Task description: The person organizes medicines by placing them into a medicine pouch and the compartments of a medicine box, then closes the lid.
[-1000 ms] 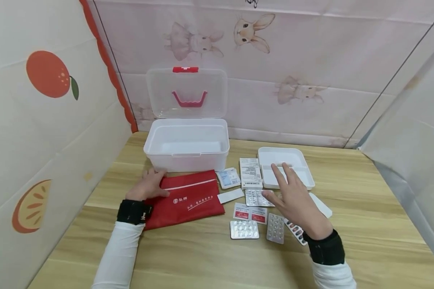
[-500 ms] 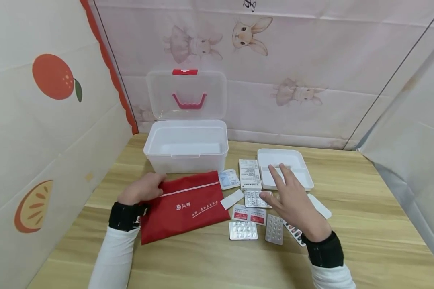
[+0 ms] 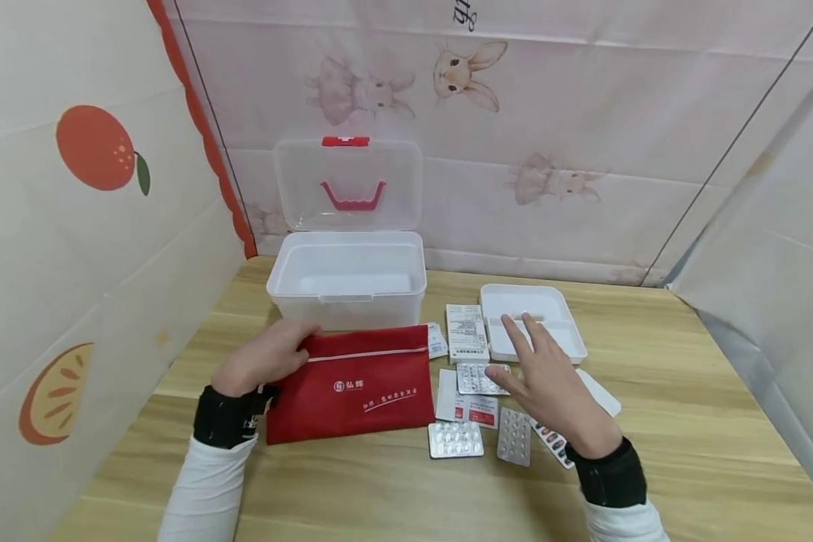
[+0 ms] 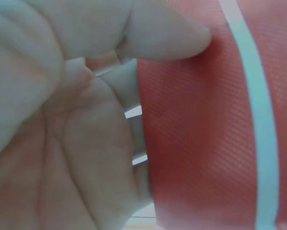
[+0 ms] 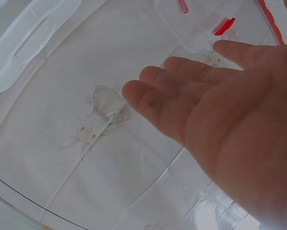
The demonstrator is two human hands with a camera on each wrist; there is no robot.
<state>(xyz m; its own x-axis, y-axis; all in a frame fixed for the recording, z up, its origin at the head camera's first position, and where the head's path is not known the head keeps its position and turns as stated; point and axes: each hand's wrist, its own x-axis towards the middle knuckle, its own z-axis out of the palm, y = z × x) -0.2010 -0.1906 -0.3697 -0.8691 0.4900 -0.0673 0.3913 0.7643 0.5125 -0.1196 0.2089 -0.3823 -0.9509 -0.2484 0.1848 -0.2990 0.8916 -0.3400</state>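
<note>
My left hand (image 3: 267,357) pinches the upper left edge of a flat red pouch (image 3: 373,384) with a white stripe and white lettering. In the left wrist view the thumb presses on the red fabric (image 4: 191,134) while the fingers go behind it. The pouch overlaps a white packet (image 3: 436,341) and a white strip (image 3: 446,395) at its right edge. My right hand (image 3: 558,388) is spread with nothing in it, over the blister packs and the near edge of a shallow white tray (image 3: 525,299). Its straight fingers also show in the right wrist view.
Behind the pouch stands a white plastic box (image 3: 348,301), its clear lid (image 3: 352,165) raised against the backdrop. A medicine carton (image 3: 467,333), a silver blister pack (image 3: 456,439), a grey blister pack (image 3: 514,436) and a red-and-white sachet (image 3: 482,411) lie right of the pouch.
The left hand has gone from resting on the pouch's left end to pinching its edge. The pouch has shifted right and turned straighter, and the white strip has swung round. The right hand stays in place.
</note>
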